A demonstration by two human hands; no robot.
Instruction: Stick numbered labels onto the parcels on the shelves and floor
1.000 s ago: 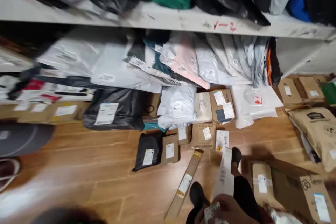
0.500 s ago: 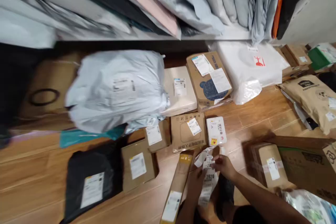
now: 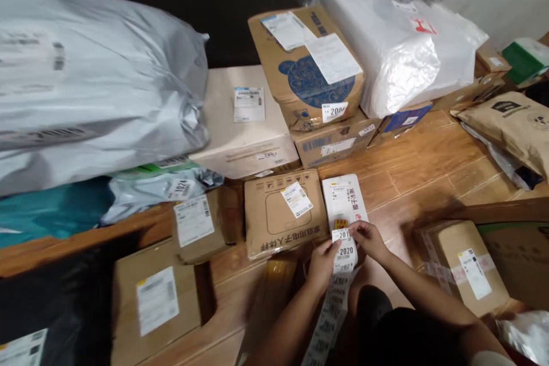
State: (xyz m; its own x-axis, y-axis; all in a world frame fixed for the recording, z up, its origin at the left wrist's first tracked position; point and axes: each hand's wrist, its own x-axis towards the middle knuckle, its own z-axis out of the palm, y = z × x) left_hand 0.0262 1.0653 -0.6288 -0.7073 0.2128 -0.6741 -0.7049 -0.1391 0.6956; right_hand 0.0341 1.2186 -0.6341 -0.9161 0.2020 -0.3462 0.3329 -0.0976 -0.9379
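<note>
From where I stand, the strip (image 3: 337, 293) is the thing to watch: a long run of printed labels in the lower centre of the frame, trailing down between the forearms to the bottom edge. The left hand (image 3: 321, 266) pinches its left edge, thumb on top near the 2020 label; the right hand (image 3: 371, 243) seems to nip the top label's right edge between thumb and fingertip.

A tug at that one edge could tear or crease the top label, or lift the 2020 one along with it. The numbers run in close sequence, so a glance at the wrong line could easily mix up two of them. The tail hangs close by the dark-clad leg (image 3: 373, 303), and a shift of the knee could snag or crumple it. If the label's back is sticky, it might catch on the white box (image 3: 344, 197), just beyond the fingers. Farther up, right of centre, the bear box (image 3: 323, 86) rests on a lower carton (image 3: 330, 142); a careless knock might slide it off.
</note>
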